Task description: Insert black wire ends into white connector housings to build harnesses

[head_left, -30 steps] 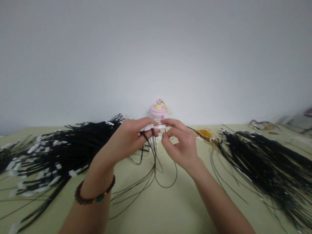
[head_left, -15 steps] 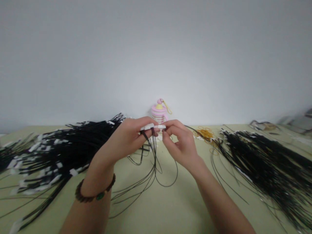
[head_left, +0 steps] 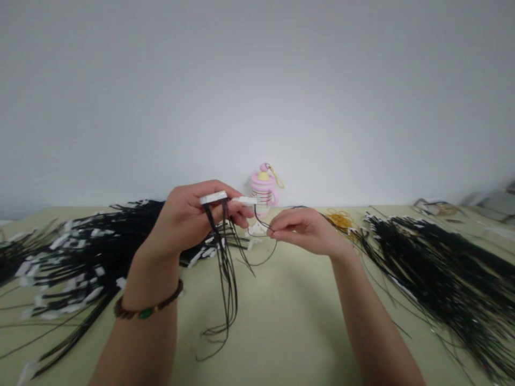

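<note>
My left hand (head_left: 187, 220) is raised left of centre, shut on a white plastic strip (head_left: 213, 197), with a bunch of thin black cords (head_left: 226, 284) hanging from it. A second white strip (head_left: 244, 200) sticks out past its fingers towards my right hand. My right hand (head_left: 306, 230) lies almost flat to the right, its fingertips pinching one thin black cord (head_left: 261, 225) that loops down below the hands. A beaded bracelet (head_left: 147, 311) circles my left wrist.
Large heaps of black cords with white tags lie on the pale green table (head_left: 289, 332), one at left (head_left: 88, 257), one at right (head_left: 442, 273). A pink and yellow ornament (head_left: 263, 187) stands against the wall behind, beside a tangle of orange rubber bands (head_left: 340, 219).
My hands have separated. The left hand has moved up and left, carrying the strips and cords, while the right hand has moved right and flattened, holding one cord.
</note>
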{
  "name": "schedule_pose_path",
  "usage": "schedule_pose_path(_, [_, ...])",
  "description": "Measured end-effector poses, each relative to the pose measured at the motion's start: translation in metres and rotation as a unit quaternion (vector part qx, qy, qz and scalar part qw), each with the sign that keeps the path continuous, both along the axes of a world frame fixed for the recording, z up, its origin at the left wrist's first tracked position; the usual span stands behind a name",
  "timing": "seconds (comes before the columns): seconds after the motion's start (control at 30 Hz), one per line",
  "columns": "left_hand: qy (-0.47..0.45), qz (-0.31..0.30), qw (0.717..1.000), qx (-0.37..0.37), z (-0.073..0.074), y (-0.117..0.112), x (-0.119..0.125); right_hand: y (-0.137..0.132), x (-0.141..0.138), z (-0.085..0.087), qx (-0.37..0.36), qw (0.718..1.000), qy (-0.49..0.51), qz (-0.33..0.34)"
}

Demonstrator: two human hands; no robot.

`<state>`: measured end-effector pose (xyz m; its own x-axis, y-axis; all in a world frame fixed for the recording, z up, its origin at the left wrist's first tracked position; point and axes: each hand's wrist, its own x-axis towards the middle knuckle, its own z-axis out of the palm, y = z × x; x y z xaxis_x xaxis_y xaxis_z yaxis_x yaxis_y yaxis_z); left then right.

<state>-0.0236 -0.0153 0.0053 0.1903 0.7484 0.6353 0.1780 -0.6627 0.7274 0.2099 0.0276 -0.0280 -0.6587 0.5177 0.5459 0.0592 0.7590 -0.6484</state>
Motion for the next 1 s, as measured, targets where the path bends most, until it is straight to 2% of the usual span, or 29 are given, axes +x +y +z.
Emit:
schedule_pose_path(0.1, [-0.050, -0.063, 0.997, -0.024, 0.000, -0.003, 0.002, 0.010, 0.002, -0.005, 0.048, 0.998, -0.005, -0.027])
schedule_pose_path(0.2, [-0.047, -0.083, 0.995, -0.030, 0.000, -0.003, 0.006, 0.017, 0.001, -0.011, 0.076, 0.993, 0.006, -0.092])
schedule_pose_path(0.27, [-0.029, -0.085, 0.996, -0.029, 0.000, -0.002, 0.007, 0.019, -0.001, -0.014, 0.057, 0.992, 0.030, -0.112])
schedule_pose_path(0.33, [-0.013, -0.081, 0.996, -0.020, 0.000, 0.001, 0.007, 0.019, -0.002, -0.015, 0.013, 0.993, 0.047, -0.105])
schedule_pose_path(0.4, [0.007, -0.043, 0.999, 0.002, 0.000, 0.004, 0.004, 0.016, -0.001, -0.012, -0.040, 0.994, 0.051, -0.085])
schedule_pose_path(0.53, [0.057, 0.095, 0.993, 0.048, 0.000, 0.011, -0.005, 0.007, 0.004, -0.001, -0.120, 0.989, 0.060, -0.056])
schedule_pose_path(0.63, [0.090, 0.179, 0.977, 0.074, 0.001, 0.013, -0.009, -0.001, 0.004, 0.004, -0.101, 0.992, 0.038, -0.059])
schedule_pose_path(0.73, [0.131, 0.245, 0.955, 0.100, 0.001, 0.013, -0.007, -0.004, -0.004, 0.000, -0.085, 0.989, 0.000, -0.119])
schedule_pose_path(0.83, [0.112, 0.236, 0.960, 0.097, 0.001, 0.012, -0.003, 0.001, -0.013, -0.010, -0.133, 0.981, 0.034, -0.140])
schedule_pose_path(0.93, [0.070, 0.197, 0.974, 0.084, 0.001, 0.010, -0.005, 0.011, -0.013, -0.016, -0.206, 0.972, 0.081, -0.076])
schedule_pose_path(1.0, [0.059, 0.170, 0.980, 0.085, 0.001, 0.010, -0.009, 0.015, -0.010, -0.016, -0.220, 0.970, 0.088, -0.049])
